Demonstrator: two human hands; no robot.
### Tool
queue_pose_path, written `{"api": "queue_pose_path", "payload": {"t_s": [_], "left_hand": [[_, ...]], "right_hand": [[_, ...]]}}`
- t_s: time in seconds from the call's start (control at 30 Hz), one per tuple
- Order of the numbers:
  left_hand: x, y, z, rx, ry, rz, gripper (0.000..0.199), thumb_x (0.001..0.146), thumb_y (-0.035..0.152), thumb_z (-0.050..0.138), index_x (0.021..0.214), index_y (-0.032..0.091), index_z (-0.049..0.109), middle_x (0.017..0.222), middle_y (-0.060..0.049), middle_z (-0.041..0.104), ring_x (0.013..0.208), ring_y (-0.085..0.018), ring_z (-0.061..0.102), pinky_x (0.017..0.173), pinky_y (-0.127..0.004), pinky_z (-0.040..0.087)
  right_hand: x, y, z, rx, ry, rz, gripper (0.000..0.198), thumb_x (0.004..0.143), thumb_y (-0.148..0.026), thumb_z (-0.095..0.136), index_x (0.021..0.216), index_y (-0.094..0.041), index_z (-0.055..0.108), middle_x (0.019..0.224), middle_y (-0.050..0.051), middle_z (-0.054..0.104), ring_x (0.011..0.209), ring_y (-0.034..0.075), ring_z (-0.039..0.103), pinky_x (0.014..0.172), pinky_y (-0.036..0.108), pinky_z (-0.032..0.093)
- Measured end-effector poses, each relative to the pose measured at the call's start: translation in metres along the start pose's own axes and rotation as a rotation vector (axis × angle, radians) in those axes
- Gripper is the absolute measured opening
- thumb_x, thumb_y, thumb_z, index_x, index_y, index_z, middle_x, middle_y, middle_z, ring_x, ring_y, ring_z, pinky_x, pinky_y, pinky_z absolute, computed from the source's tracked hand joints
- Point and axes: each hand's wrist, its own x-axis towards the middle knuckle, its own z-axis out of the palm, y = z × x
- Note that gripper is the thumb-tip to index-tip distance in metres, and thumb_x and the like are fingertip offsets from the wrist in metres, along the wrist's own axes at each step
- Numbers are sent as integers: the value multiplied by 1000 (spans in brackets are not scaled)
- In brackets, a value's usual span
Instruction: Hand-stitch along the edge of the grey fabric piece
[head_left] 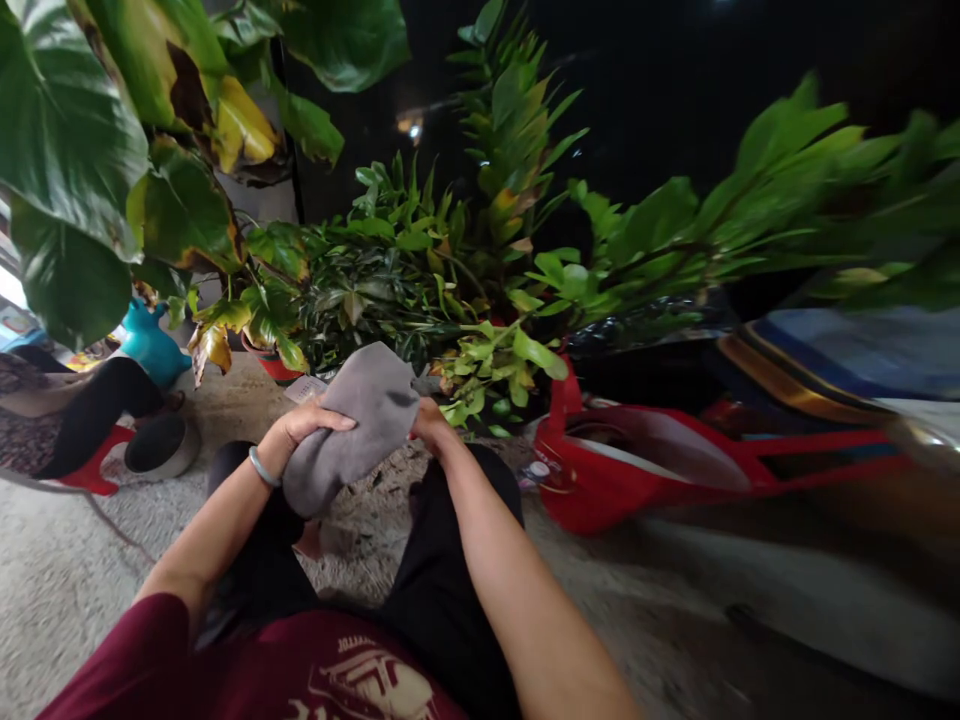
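Note:
A soft grey cloth piece point(358, 415) with rounded ends is held up over my knees. My left hand point(311, 420), with a pale bangle at its wrist, grips it from the left, the thumb lying flat on top and the other fingers hidden beneath. At the cloth's right edge is my right hand point(427, 420), closed against the fabric. Its fingers are mostly behind the cloth, and a small red spot shows beside them. The cloth's right edge is notched and creased.
Leafy potted plants point(420, 230) line the front. On the right stands a red bag point(600, 490), near a blurred blue stack point(840, 350). To the left are a dark pot point(161, 445), a turquoise figure point(154, 345) and another person point(82, 410) seated on a red stool point(97, 465).

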Motion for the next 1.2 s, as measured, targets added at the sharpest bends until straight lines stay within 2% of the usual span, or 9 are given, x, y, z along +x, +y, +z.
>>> {"api": "queue_pose_path", "payload": {"t_s": [0.1, 0.27, 0.4, 0.5, 0.6, 0.73, 0.9, 1.0, 1.2], "left_hand": [[-7, 30, 5, -119, 24, 127, 60, 52, 24, 88, 109, 9, 73, 99, -14, 79, 104, -37, 72, 94, -45, 57], [33, 78, 31, -172, 97, 331, 53, 67, 38, 82, 111, 11, 73, 106, -13, 78, 112, -33, 70, 98, -41, 56], [46, 35, 18, -45, 126, 242, 61, 57, 26, 88, 115, 14, 72, 104, -10, 79, 103, -30, 72, 97, -42, 55], [23, -17, -7, 29, 120, -3, 59, 52, 28, 92, 106, 11, 73, 94, -10, 79, 89, -30, 74, 90, -43, 57], [-6, -32, -19, -41, 111, -97, 60, 50, 25, 92, 106, 13, 73, 94, -10, 79, 87, -29, 74, 87, -41, 58], [-17, 20, -1, -128, 147, 94, 57, 54, 20, 88, 109, 11, 73, 95, -11, 79, 101, -34, 73, 93, -41, 57], [7, 78, 24, -212, 279, 332, 48, 66, 27, 83, 110, 12, 73, 95, -10, 79, 105, -33, 73, 97, -40, 57], [15, 56, 18, -181, 280, 284, 50, 62, 24, 86, 109, 12, 73, 97, -10, 79, 98, -30, 74, 94, -40, 58], [-19, -29, -12, -26, 177, -72, 53, 53, 22, 91, 102, 12, 74, 92, -9, 79, 88, -29, 74, 86, -39, 59]], "right_hand": [[-3, -4, 0, 46, 17, 45, 11, 79, -18, 64, 69, -16, 65, 49, -1, 63, 37, 9, 53, 34, 16, 31], [-10, -14, 7, 129, 13, 63, 11, 86, -24, 62, 79, -16, 66, 58, 1, 67, 42, 9, 57, 39, 16, 40], [-8, -15, 7, 157, 31, 95, 11, 81, -25, 66, 73, -18, 61, 54, 0, 65, 42, 12, 58, 38, 19, 44], [-4, -12, 5, 145, 52, 121, 10, 79, -22, 66, 71, -18, 62, 47, -3, 60, 39, 13, 57, 35, 18, 39], [-3, -10, 5, 135, 50, 126, 13, 80, -20, 66, 68, -18, 63, 45, -4, 58, 37, 11, 56, 33, 16, 35], [-5, -12, 10, 144, 35, 103, 14, 82, -20, 68, 69, -16, 64, 50, -2, 63, 37, 8, 54, 34, 14, 35], [-7, -15, 17, 155, 21, 86, 11, 86, -23, 69, 81, -14, 70, 54, -1, 66, 39, 7, 56, 36, 13, 38], [-6, -15, 15, 171, 23, 96, 11, 88, -22, 66, 81, -14, 69, 55, 0, 66, 40, 8, 57, 37, 14, 40], [0, -11, 7, 186, 85, 120, 10, 85, -19, 65, 76, -16, 66, 51, -2, 65, 39, 10, 55, 35, 17, 40]]}}
